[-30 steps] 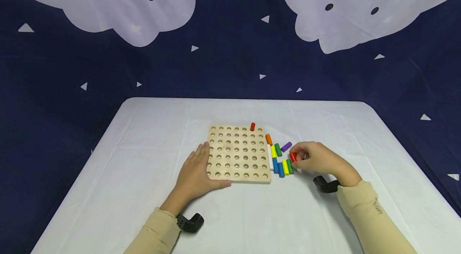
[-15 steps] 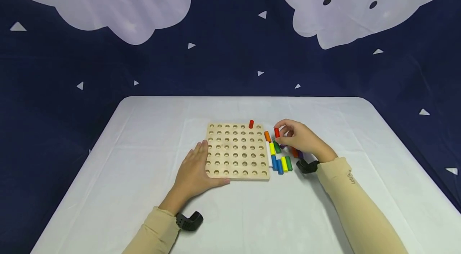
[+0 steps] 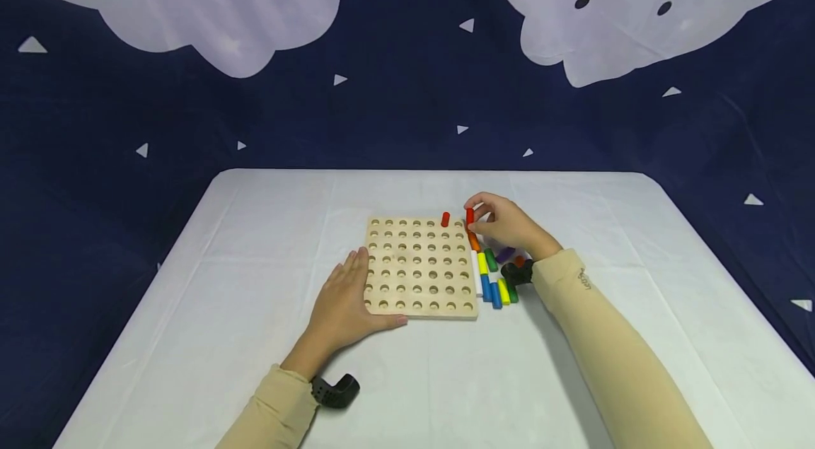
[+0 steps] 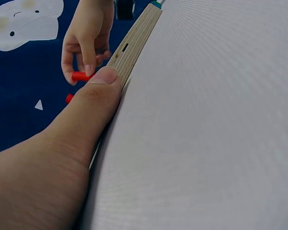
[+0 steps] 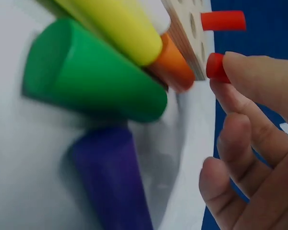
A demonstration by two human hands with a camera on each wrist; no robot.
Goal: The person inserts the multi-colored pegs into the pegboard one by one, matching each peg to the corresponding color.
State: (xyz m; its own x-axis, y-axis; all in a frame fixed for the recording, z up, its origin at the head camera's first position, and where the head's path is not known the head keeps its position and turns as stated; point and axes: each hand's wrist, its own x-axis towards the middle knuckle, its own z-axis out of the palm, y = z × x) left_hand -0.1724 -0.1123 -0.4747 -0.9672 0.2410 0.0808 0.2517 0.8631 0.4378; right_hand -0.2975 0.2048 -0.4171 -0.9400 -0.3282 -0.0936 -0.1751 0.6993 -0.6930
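This looks like a makeshift recording corner; whether it stands in a home, a lab or an office cannot be told. Dark blue cloth (image 3: 407,106) printed with pale, upside-down clouds (image 3: 216,18) and small white triangles (image 3: 32,46) spreads behind and beside the bench (image 3: 541,187), which wears a creased white cover (image 3: 191,336). A black device (image 3: 336,394) at each wrist also suggests a filming set-up.

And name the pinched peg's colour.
The pinched peg is red, clearest in the left wrist view.
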